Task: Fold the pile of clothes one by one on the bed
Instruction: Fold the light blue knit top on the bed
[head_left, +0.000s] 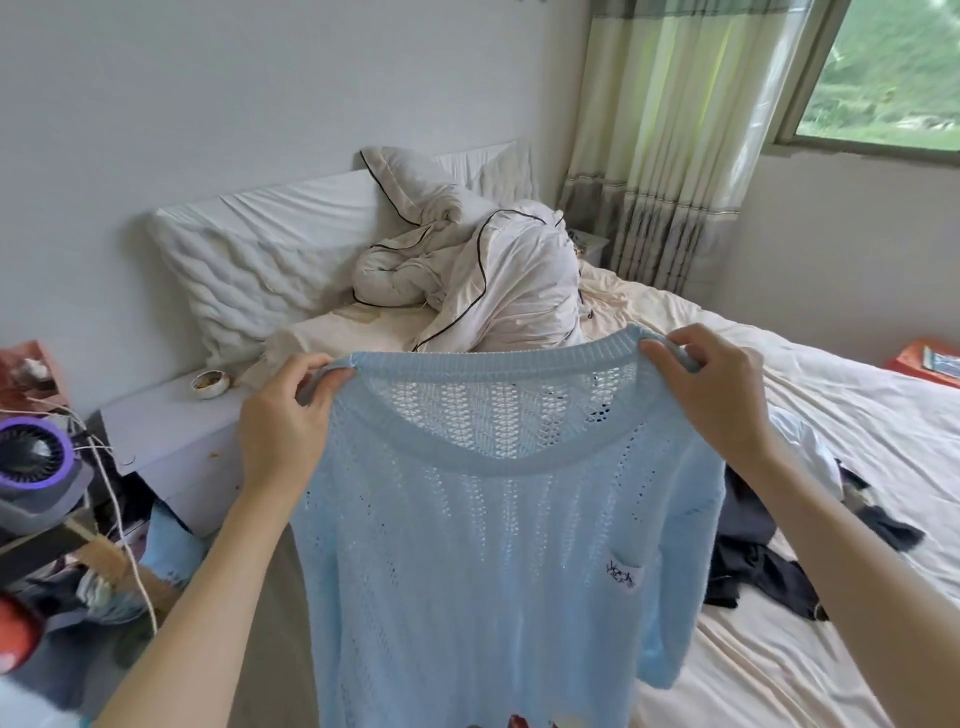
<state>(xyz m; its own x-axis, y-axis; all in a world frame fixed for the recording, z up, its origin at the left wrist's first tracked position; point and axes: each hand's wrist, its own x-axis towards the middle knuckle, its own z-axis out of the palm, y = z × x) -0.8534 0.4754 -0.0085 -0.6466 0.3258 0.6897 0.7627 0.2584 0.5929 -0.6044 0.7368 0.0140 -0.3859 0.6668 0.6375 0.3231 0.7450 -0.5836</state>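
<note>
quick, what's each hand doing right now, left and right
Left hand: closed, pinching the left shoulder of the light blue open-knit sweater.
Right hand: closed, pinching the sweater's right shoulder.

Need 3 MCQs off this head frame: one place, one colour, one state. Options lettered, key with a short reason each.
1. Where do the dark clothes lie?
A. on the bed, to the right of the sweater
B. on the pillow
C. on the windowsill

2. What colour is the held sweater?
A. white
B. light blue
C. dark grey

3. How is the sweater held?
A. folded flat on the bed
B. bunched in one hand
C. held up hanging, both hands at the neckline

Key:
1 A: the dark heap rests on the sheet right of the sweater.
2 B: the open knit is pale blue.
3 C: the left hand and right hand each pinch the shoulders beside the collar, and the body hangs down.
</note>
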